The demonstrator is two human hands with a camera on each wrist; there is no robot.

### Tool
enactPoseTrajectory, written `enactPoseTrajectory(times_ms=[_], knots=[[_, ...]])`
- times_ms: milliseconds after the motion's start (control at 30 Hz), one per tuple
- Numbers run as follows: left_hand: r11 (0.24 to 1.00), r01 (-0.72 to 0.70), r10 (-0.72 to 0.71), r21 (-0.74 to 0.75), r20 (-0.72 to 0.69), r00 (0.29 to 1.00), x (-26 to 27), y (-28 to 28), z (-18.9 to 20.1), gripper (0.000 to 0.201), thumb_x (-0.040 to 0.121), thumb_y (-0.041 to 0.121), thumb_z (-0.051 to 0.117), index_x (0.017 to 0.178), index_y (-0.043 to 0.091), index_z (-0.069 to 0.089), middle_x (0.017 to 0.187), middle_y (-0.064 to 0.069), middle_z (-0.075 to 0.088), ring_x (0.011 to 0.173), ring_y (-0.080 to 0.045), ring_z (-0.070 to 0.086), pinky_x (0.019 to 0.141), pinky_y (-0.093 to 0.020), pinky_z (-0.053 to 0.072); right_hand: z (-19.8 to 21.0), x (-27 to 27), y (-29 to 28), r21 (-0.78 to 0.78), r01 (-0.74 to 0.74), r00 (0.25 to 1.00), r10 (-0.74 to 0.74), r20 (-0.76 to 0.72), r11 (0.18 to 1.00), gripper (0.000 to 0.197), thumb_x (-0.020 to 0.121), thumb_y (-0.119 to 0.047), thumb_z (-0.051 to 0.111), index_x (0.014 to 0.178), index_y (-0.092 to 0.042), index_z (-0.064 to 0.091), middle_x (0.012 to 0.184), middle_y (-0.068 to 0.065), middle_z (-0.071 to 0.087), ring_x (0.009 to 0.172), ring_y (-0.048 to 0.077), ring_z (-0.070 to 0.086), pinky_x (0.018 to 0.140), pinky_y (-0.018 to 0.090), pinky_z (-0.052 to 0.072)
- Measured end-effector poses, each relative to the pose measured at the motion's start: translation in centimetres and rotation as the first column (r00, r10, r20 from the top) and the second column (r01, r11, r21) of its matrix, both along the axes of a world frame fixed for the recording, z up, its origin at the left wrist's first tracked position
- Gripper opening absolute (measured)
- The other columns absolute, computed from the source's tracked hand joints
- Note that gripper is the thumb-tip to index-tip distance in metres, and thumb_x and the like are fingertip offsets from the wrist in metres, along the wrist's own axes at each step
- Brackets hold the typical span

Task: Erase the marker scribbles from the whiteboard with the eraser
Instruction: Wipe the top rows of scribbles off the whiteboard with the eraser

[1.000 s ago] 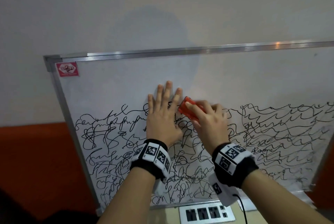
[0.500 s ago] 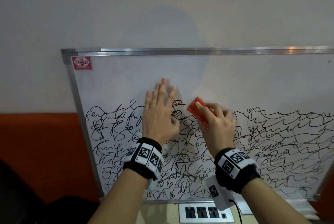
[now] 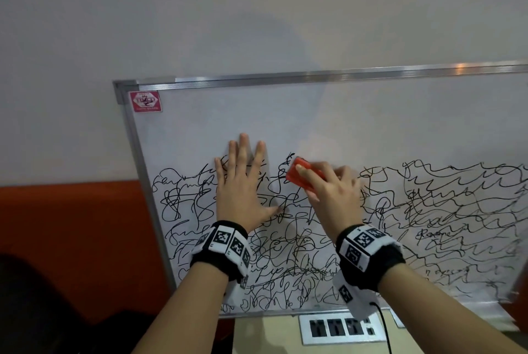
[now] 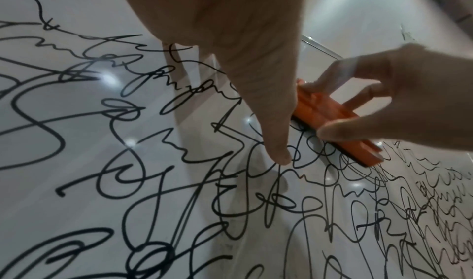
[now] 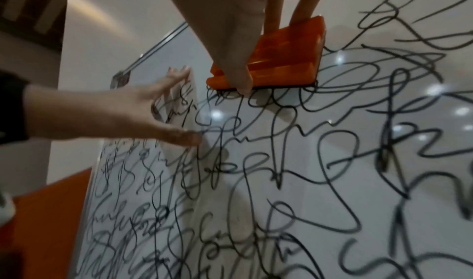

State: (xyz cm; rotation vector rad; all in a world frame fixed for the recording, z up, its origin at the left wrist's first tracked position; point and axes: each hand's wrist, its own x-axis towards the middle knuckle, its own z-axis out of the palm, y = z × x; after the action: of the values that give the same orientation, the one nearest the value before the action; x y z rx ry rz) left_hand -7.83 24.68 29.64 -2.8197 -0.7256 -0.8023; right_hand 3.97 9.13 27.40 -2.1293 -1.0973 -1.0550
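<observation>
Eraser (image 3: 302, 173), pinched by right hand (image 3: 333, 196) fingers, lies slantwise atop scribbles (image 3: 400, 225); flat left hand (image 3: 243, 191) braces whiteboard (image 3: 343, 125).

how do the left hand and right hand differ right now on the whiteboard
The left hand lies flat with straight, spread fingers and holds nothing; the right hand curls round the orange eraser. The left hand touches the whiteboard directly, while the right hand meets it through the eraser. The left hand sits nearer the board's left edge, the right hand beside it. Both rest at the upper edge of the scribbles and wear marker-patterned wristbands.
</observation>
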Motion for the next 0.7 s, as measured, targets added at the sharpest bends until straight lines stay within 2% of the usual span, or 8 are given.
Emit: enactPoseTrajectory(times_ms=[67, 200, 367, 567, 633, 700], knots=[[1.0, 0.009, -0.009, 0.001, -0.008, 1.0, -0.2, 0.1, 0.1, 0.143, 0.061, 0.081, 0.07, 0.156, 0.027, -0.022, 0.16, -0.006, -0.035, 0.149, -0.028, -0.029, 0.122, -0.059, -0.001, -0.4, -0.1, -0.6, -0.006, 0.003, 1.0, -0.003, 0.005, 1.0, 0.062, 0.065, -0.013, 0.089, 0.121, -0.027, 0.066, 0.117, -0.002, 0.065, 0.089, 0.034, 0.053, 0.071, 0.043, 0.044], [1.0, 0.023, -0.023, -0.003, -0.012, 1.0, -0.4, 0.2, 0.2, 0.146, 0.058, 0.081, 0.072, 0.156, 0.027, -0.022, 0.16, -0.007, -0.034, 0.149, -0.028, -0.029, 0.122, -0.058, -0.003, 2.3, -0.1, 0.6, 0.108, 0.04, 0.998, -0.034, -0.059, 0.993, 0.055, 0.073, -0.013, 0.082, 0.124, -0.025, 0.066, 0.12, -0.001, 0.064, 0.093, 0.035, 0.053, 0.077, 0.043, 0.043], [1.0, 0.025, -0.025, -0.01, -0.001, 1.0, -0.3, 0.2, 0.1, 0.146, 0.059, 0.078, 0.074, 0.155, 0.028, -0.023, 0.16, -0.006, -0.035, 0.149, -0.027, -0.029, 0.123, -0.056, -0.002, 1.5, -0.6, 1.1, -0.047, -0.016, 1.0, 0.016, -0.003, 0.999, 0.058, 0.072, -0.014, 0.083, 0.125, -0.029, 0.063, 0.121, -0.004, 0.062, 0.095, 0.034, 0.054, 0.078, 0.048, 0.046], [1.0, 0.02, -0.02, 0.006, -0.016, 1.0, -0.3, 0.3, 0.0, 0.146, 0.06, 0.077, 0.074, 0.155, 0.027, -0.025, 0.16, -0.007, -0.036, 0.149, -0.028, -0.029, 0.123, -0.057, 0.0, 3.7, 0.1, 1.1, 0.065, 0.016, 0.999, -0.013, -0.05, 0.998, 0.055, 0.073, -0.014, 0.083, 0.124, -0.026, 0.065, 0.12, -0.001, 0.063, 0.094, 0.037, 0.053, 0.079, 0.05, 0.046], [1.0, 0.018, -0.018, 0.001, -0.009, 1.0, -0.2, 0.2, 0.0, 0.144, 0.061, 0.077, 0.073, 0.154, 0.027, -0.025, 0.159, -0.006, -0.037, 0.148, -0.028, -0.03, 0.123, -0.057, -0.001, 3.1, -0.2, 1.2, 0.021, -0.009, 1.0, 0.009, -0.024, 1.0, 0.057, 0.071, -0.014, 0.084, 0.124, -0.026, 0.065, 0.119, -0.001, 0.063, 0.092, 0.035, 0.054, 0.078, 0.048, 0.047], [0.999, 0.035, -0.035, 0.014, 0.039, 0.999, -0.2, 0.3, -0.2, 0.14, 0.063, 0.076, 0.072, 0.157, 0.027, -0.019, 0.161, -0.006, -0.033, 0.15, -0.028, -0.027, 0.123, -0.057, 0.0, 1.9, -0.3, 0.7, -0.059, -0.024, 0.999, 0.026, 0.029, 0.998, 0.059, 0.068, -0.015, 0.086, 0.122, -0.029, 0.066, 0.116, -0.003, 0.064, 0.09, 0.033, 0.054, 0.076, 0.048, 0.047]])
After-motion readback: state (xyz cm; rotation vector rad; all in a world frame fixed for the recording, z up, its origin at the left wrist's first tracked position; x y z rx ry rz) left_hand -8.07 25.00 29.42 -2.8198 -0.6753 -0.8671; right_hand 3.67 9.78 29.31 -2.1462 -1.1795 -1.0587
